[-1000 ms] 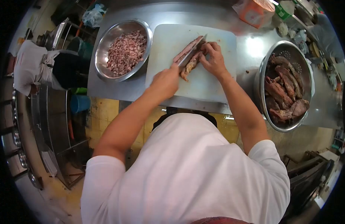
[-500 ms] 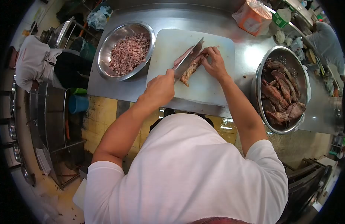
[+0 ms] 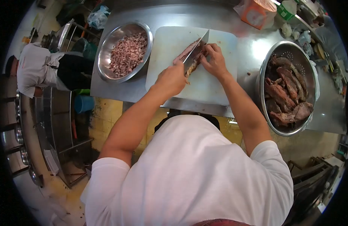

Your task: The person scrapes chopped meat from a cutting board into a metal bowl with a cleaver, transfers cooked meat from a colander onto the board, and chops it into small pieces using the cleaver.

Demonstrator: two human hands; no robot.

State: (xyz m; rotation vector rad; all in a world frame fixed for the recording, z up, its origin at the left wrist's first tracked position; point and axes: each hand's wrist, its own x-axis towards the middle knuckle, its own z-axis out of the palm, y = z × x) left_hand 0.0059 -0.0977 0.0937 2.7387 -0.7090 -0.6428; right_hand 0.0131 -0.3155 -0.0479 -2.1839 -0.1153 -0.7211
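Note:
My left hand (image 3: pixel 171 81) is closed around the handle of a knife (image 3: pixel 197 46), its blade slanting up and right over the white cutting board (image 3: pixel 162 49). A strip of meat (image 3: pixel 187 52) lies along the left side of the blade. On the other side, my right hand (image 3: pixel 215 62) has bent fingers pressed on a browned piece of meat (image 3: pixel 193 67) that is partly hidden by the blade and hands. Left of the board, a steel bowl (image 3: pixel 102 56) holds small chopped meat (image 3: pixel 128 53). At the right, a steel colander (image 3: pixel 263 88) holds several large dark meat pieces (image 3: pixel 281 94).
The boards and bowls rest on a steel table (image 3: pixel 174 14). An orange package (image 3: pixel 255 14) and a green box (image 3: pixel 286 11) are at the back right. Another person (image 3: pixel 38 69) in a white shirt is at the far left, near a blue bucket (image 3: pixel 83 103).
The knife and my left hand have shifted slightly up and right, with the blade now closer to my right hand. My right hand stays on the meat. The camera view has shifted a little.

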